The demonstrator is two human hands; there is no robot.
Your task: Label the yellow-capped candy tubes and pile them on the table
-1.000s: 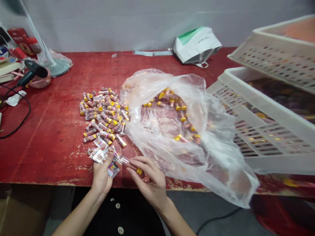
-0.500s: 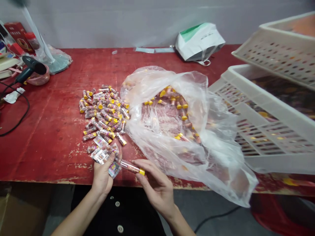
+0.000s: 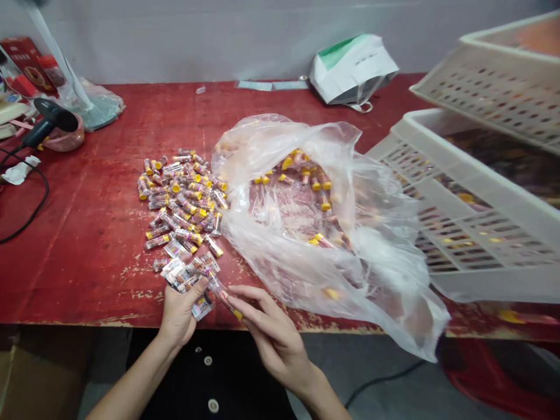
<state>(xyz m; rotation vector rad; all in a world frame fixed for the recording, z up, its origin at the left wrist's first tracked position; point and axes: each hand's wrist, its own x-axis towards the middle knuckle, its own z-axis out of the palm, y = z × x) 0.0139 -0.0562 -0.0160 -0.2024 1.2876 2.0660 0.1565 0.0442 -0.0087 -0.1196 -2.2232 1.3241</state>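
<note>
The tube (image 3: 225, 299) has turned since the previous view: its long axis, then close to level, now slopes more steeply from about 10 o'clock to 4 o'clock, with 12 o'clock taken as the far side of the counter (image 3: 87, 256) and the hands as centre. The yellow cap (image 3: 237, 315) lies at the 4 o'clock end and points toward the person, while the open-looking clear end lies beside the left thumb. The tube sits between both hands, above the counter's near edge. The fingers (image 3: 254, 303) of the right hand (image 3: 273, 335) are curled closed on the tube, and the cap now rests against them instead of standing clear. The left hand (image 3: 178, 315) has its fingers closed on a bunch of printed packets (image 3: 184, 277). A pile (image 3: 179, 198) of capped tubes lies at 11 o'clock. A clear plastic bag (image 3: 280, 262) containing more tubes lies at 2 o'clock, and white perforated crates (image 3: 481, 204) stand at 3 o'clock.
</note>
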